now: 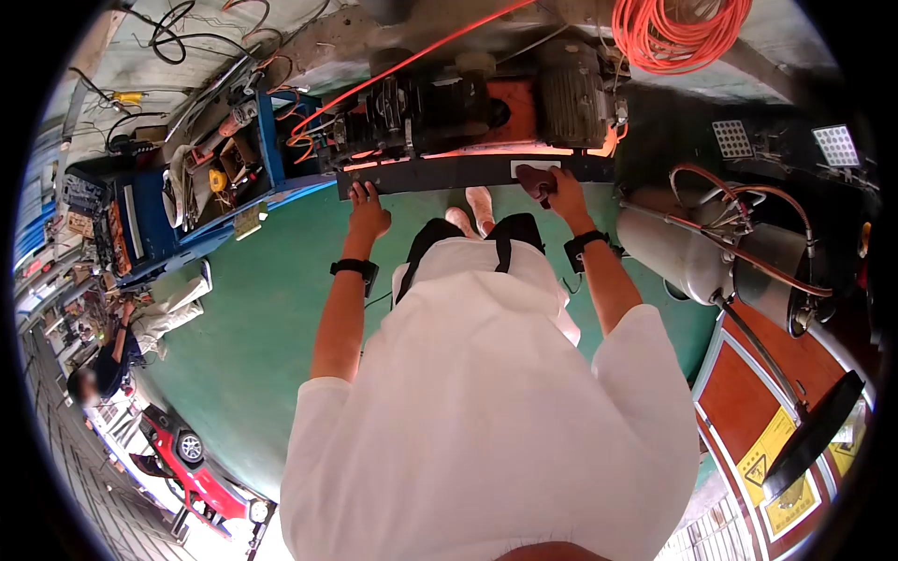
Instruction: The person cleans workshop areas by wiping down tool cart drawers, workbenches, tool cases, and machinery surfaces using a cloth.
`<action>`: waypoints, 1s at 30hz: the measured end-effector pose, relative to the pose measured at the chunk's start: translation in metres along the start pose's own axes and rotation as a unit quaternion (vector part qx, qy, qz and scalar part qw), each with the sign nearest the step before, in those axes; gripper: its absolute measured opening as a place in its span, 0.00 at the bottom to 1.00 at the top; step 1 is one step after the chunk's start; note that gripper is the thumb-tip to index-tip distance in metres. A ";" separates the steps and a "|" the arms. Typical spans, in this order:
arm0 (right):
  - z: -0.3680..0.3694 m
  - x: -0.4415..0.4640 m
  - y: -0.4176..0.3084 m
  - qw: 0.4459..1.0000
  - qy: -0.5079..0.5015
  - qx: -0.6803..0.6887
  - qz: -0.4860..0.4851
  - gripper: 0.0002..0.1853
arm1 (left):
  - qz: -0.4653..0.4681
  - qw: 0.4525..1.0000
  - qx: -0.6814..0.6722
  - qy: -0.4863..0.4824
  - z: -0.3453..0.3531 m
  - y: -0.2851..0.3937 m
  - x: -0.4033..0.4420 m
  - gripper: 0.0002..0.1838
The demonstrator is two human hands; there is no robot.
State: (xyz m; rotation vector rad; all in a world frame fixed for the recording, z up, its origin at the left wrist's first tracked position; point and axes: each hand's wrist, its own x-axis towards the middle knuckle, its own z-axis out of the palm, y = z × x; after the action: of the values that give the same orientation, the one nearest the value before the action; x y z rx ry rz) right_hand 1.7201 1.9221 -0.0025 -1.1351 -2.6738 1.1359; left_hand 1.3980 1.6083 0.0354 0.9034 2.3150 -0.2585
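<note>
My right hand (567,199) is closed around a dark reddish-brown cloth (535,183). The cloth lies against a black metal beam (440,175), close to a white label (520,168) on its face. Farther left, my left hand (368,211) rests on the same beam near its left end, fingers laid out along the edge and holding nothing. Behind the beam sits a machine with a dark motor (572,98) on an orange base (513,103).
Grey cylindrical tanks (673,245) with hoses stand at the right. A blue workbench (154,224) with tools is at the left, and a person (117,341) is beyond it. An orange hose coil (681,35) hangs above. A red car (201,481) is lower left.
</note>
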 end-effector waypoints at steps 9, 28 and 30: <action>0.027 0.019 -0.130 0.991 -0.033 0.003 -0.127 0.36 | -0.019 0.999 -0.021 0.039 0.001 0.010 -0.012 0.50; 0.039 0.008 -0.175 0.940 -0.187 -0.218 -0.187 0.33 | 0.009 0.981 -0.177 0.080 0.017 -0.023 0.004 0.46; 0.036 0.012 -0.167 0.914 -0.162 -0.288 -0.234 0.32 | 0.010 0.980 -0.192 0.054 0.017 -0.027 0.009 0.44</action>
State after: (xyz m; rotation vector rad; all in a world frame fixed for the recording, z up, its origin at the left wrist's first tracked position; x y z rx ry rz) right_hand 1.5980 1.8292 0.0737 -0.2655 -3.3931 0.4954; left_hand 1.3836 1.5864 0.0155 0.7574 2.3390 0.2463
